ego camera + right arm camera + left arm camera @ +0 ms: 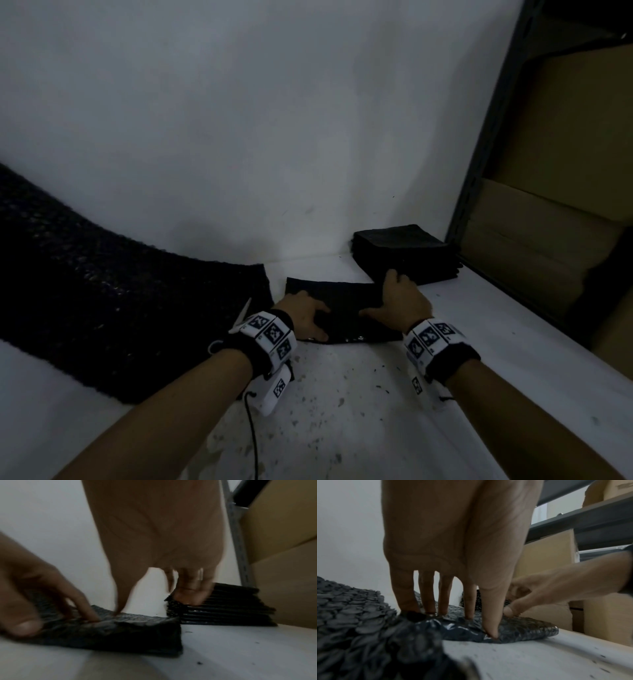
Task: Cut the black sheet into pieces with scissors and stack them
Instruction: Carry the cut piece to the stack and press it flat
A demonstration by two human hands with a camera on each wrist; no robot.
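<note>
While two hands press one cut piece (342,301), one stack (404,253) stands.

The right hand (159,536) reaches down from the top of the frame, its thumb tip touching the top of a flat, textured black cut piece of sheet (120,632) lying on the white, speck-dotted tabletop (240,649). Its fingers (190,595) rest against the near top corner of a stack of black cut squares (228,609), which stands just behind the flat piece. The left hand (34,591) comes in from the left edge, fingertips pressing on the same piece. A perforated grey metal shelf upright (238,540) and tan cardboard boxes (283,534) stand behind the stack.
</note>
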